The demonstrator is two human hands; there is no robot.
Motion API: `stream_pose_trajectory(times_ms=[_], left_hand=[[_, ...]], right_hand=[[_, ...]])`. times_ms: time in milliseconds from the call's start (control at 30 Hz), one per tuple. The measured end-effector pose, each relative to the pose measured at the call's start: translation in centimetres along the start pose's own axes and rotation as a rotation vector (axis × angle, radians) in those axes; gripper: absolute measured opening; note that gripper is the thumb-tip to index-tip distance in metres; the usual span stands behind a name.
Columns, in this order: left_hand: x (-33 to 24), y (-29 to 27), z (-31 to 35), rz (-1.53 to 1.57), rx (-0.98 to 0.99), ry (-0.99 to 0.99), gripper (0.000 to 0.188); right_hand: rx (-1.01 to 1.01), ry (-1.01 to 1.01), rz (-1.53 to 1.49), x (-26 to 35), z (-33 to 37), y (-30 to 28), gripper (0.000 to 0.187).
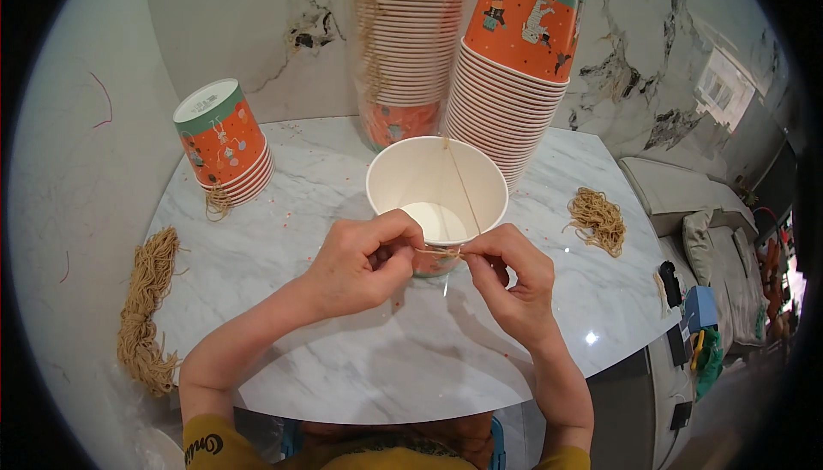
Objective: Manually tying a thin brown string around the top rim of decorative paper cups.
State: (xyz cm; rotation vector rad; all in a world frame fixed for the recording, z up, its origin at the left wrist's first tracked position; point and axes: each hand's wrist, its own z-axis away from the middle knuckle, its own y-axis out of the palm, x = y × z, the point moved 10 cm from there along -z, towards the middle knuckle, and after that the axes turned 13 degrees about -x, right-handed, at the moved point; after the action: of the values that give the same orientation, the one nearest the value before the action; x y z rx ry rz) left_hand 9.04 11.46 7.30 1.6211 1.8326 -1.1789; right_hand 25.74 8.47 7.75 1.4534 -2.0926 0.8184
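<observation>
A white-lined paper bucket (pixel 411 174) with an orange and green outside stands upright on the marble table before me. A strand of brown twine (pixel 464 187) runs from its far rim across the opening to the near side. My left hand (pixel 364 260) pinches the twine at the near side of the bucket, thumb and forefinger pressed together. Opposite it, my right hand (pixel 514 277) pinches the same twine close to the bucket's wall. Between the fingertips the twine looks looped or knotted, though the detail is too small to tell.
Behind the bucket rise a tall bagged stack of buckets (pixel 416 33) and a leaning upside-down stack (pixel 514 84). A shorter upside-down stack (pixel 225 140) stands left. Twine bundles lie at the left edge (pixel 147 316) and right (pixel 597 221). A sofa (pixel 686 196) is beyond.
</observation>
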Motion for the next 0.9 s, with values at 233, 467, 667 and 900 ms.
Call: stream_pose_trajectory(times_ms=[233, 467, 667, 900], left_hand=[[-0.6, 0.0, -0.2, -0.130, 0.080, 0.085, 0.014], [-2.9, 2.3, 1.1, -0.393, 0.103, 0.298, 0.016], [-2.3, 2.0, 1.2, -0.385, 0.004, 0.298, 0.012], [-3.1, 1.2, 1.4, -0.283, -0.114, 0.354, 0.016]], right_hand=[[-0.001, -0.068, 0.028, 0.5, 0.0, 0.4, 0.020], [-0.007, -0.055, 0.021, 0.1, 0.0, 0.7, 0.019], [0.005, -0.054, 0.010, 0.0, 0.2, 0.9, 0.019], [0.012, -0.028, -0.037, -0.5, 0.1, 0.9, 0.018]])
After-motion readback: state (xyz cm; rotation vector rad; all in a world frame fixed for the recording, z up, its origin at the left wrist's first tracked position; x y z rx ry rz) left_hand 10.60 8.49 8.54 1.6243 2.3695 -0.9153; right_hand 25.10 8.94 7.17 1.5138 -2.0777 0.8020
